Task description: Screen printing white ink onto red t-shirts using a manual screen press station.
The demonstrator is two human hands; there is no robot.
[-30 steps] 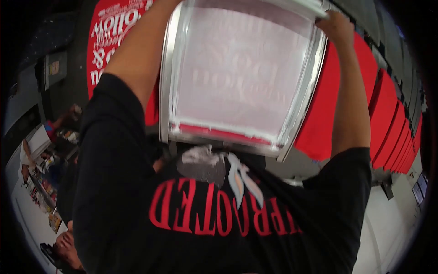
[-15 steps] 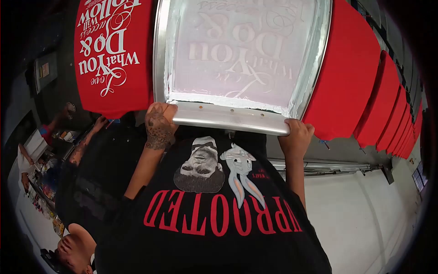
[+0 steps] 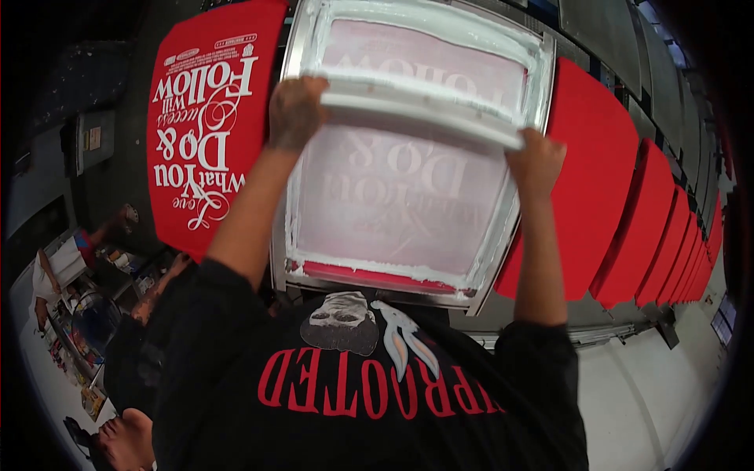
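A long metal-handled squeegee (image 3: 420,116) lies across a screen printing frame (image 3: 276,255), past its middle toward the far end. My left hand (image 3: 297,114) is closed around the squeegee's left end. Its right end is gripped by my right hand (image 3: 536,161). Pale lettering shows through the mesh (image 3: 393,212) on both sides of the blade. White ink (image 3: 440,22) is heaped along the far end and streaked down the side edges. To the left is a red shirt (image 3: 177,47) with white printed lettering, stretched on a board.
More red shirts (image 3: 593,180) on boards fan out to the right, beside dark metal machine arms (image 3: 605,39). On the left a person's forearm (image 3: 161,279) reaches toward the printed shirt. Farther back stand another person in white (image 3: 59,271) and a cluttered work surface.
Both my hands have moved the squeegee from the near edge of the screen toward its far end. My arms are stretched farther forward, and the view has shifted.
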